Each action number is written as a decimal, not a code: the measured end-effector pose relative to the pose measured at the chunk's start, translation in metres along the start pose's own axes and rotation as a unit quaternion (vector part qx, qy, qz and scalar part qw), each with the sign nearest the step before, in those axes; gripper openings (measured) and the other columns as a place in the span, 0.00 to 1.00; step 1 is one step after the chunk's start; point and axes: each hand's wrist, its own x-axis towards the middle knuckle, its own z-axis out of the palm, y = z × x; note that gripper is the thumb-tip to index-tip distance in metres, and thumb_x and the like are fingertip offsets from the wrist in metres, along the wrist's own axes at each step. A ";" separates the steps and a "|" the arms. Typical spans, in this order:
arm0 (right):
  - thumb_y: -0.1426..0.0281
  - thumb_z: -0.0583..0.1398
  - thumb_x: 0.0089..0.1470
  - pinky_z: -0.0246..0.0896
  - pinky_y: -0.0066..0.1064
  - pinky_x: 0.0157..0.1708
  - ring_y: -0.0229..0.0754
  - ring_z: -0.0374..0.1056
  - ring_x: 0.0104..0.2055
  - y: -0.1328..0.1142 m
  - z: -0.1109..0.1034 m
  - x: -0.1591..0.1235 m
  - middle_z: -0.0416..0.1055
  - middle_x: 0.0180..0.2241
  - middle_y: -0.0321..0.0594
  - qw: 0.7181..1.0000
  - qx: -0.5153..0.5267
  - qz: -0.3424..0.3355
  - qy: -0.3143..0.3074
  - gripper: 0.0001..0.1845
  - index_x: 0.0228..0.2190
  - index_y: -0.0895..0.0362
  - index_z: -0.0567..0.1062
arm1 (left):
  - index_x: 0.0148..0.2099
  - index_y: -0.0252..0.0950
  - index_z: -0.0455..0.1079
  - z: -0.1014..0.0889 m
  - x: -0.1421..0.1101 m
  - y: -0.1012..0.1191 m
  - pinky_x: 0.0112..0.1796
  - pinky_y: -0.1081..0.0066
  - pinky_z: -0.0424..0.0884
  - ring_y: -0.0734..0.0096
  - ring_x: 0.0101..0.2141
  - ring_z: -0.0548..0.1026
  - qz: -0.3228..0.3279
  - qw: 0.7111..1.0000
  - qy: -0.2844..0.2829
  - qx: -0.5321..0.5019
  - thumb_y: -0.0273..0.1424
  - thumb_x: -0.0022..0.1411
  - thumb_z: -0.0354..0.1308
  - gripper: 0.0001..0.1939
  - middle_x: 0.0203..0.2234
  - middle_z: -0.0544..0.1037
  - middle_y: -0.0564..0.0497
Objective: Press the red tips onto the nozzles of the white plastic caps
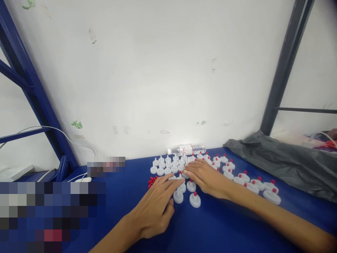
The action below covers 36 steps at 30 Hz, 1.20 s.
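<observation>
Left hand (pixel 158 207): thumb and fingers apart over the counter (pixel 218 225), fingertips at upright white caps (pixel 178 197). Right hand (pixel 206 175): fingertips at a neighbouring cap (pixel 185 175); clamped or not, cannot tell. Red pieces (pixel 151 182) lie heaped just beyond left hand, the nearer. Bare-stemmed caps (pixel 167 171) stand behind.

We see our left hand (pixel 156 207) beside loose red tips (pixel 152 182), our right hand (pixel 207 177) among white caps (pixel 167 171) — all at a blue table (pixel 126 189). The rear-left caps stand bare; those at right wear red tips. A bottle (pixel 186 150) lies by the wall (pixel 158 88) — at right, a grey sheet (pixel 276 160).
</observation>
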 end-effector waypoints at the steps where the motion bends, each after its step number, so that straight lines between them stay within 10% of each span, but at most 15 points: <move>1: 0.65 0.43 0.71 0.54 0.47 0.57 0.46 0.70 0.48 0.001 0.000 0.000 0.77 0.41 0.40 1.000 0.004 0.004 0.006 0.21 0.39 0.54 0.74 | 0.71 0.43 0.48 0.001 -0.001 -0.001 0.64 0.47 0.56 0.56 0.67 0.53 -0.004 1.000 -0.018 -0.001 0.21 0.64 0.47 0.35 0.66 0.61 0.49; 20: 0.51 0.39 0.69 0.37 0.63 0.66 0.59 0.48 0.69 0.031 0.006 -0.003 0.64 0.63 0.40 0.988 0.046 0.132 -0.063 0.33 0.59 0.51 0.70 | 0.71 0.45 0.49 -0.007 0.005 -0.007 0.64 0.44 0.54 0.54 0.68 0.51 -0.005 1.000 -0.027 -0.007 0.22 0.64 0.48 0.35 0.67 0.60 0.49; 25: 0.53 0.39 0.70 0.38 0.66 0.65 0.60 0.49 0.69 0.032 0.006 -0.004 0.67 0.61 0.41 0.990 0.050 0.121 -0.051 0.31 0.57 0.53 0.72 | 0.71 0.44 0.47 -0.001 0.007 -0.004 0.64 0.44 0.52 0.55 0.68 0.51 0.021 0.999 -0.037 0.006 0.25 0.67 0.48 0.33 0.67 0.61 0.50; 30: 0.56 0.41 0.70 0.40 0.60 0.65 0.55 0.53 0.67 0.028 -0.003 -0.002 0.68 0.59 0.41 0.996 0.035 0.088 0.000 0.27 0.56 0.52 0.71 | 0.61 0.38 0.64 -0.011 0.009 -0.023 0.60 0.49 0.59 0.56 0.62 0.60 -0.015 0.994 0.088 0.065 0.18 0.64 0.45 0.25 0.56 0.73 0.46; 36: 0.57 0.54 0.66 0.62 0.49 0.53 0.51 0.68 0.53 0.024 -0.006 -0.001 0.74 0.48 0.44 0.993 0.024 0.059 0.096 0.16 0.47 0.52 0.73 | 0.43 0.36 0.75 -0.010 0.007 -0.049 0.46 0.54 0.68 0.55 0.45 0.69 -0.088 0.981 0.094 0.144 0.24 0.66 0.51 0.11 0.37 0.77 0.46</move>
